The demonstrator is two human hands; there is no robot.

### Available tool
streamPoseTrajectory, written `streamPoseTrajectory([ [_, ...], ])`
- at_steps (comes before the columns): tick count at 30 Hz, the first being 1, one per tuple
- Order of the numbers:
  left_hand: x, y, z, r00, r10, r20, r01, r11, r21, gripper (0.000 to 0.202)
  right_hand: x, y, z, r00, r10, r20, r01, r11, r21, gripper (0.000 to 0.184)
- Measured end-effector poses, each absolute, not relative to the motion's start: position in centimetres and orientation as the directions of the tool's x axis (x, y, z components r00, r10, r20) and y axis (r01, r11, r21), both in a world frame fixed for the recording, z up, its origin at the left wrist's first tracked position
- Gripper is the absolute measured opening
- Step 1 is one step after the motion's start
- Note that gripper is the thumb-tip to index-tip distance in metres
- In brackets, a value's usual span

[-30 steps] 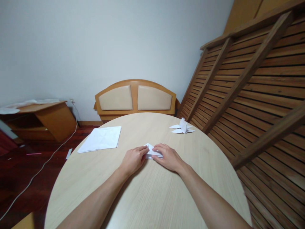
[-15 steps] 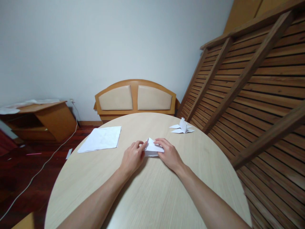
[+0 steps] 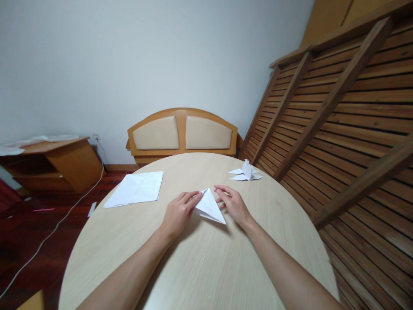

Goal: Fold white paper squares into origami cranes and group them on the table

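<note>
A folded sheet of white paper (image 3: 209,207), roughly triangular, is tilted over the middle of the round table (image 3: 200,267), one corner pointing toward me on the right. My left hand (image 3: 181,210) grips its left side, thumb and fingers closed on the edge; part of the paper is hidden under them. Just right of the paper is my right hand (image 3: 232,205), its fingers apart and bent, close to the right edge with nothing held in them.
White paper sheets (image 3: 135,188) lie stacked at the table's left. Folded paper figures (image 3: 247,171) stand at the back right. Beyond are a headboard (image 3: 182,131), a slatted wooden frame (image 3: 335,112) leaning on the right, and a low cabinet (image 3: 77,163) on the left.
The folded paper has turned, so one corner now points toward me on the right. My right hand has let go and shifted slightly right; my left hand still holds on.
</note>
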State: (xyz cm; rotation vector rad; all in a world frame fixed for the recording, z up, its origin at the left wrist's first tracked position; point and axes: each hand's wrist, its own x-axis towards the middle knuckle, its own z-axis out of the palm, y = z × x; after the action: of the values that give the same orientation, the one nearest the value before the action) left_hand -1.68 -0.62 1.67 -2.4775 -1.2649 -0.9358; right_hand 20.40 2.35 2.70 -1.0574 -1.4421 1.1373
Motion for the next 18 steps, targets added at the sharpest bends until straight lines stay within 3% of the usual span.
streamPoseTrajectory([
  [7,-1.13,-1.18,2.16,0.54,0.528,0.656,0.683,-0.73,0.026,0.05,20.42,3.45,1.69,-0.18,0.977,0.119,-0.033,0.115,-0.993,0.042],
  [18,-1.15,-1.27,1.8,0.473,0.468,0.746,0.644,-0.762,0.071,0.053,20.5,2.98,1.51,-0.304,0.944,0.124,-0.223,0.056,-0.973,0.041],
])
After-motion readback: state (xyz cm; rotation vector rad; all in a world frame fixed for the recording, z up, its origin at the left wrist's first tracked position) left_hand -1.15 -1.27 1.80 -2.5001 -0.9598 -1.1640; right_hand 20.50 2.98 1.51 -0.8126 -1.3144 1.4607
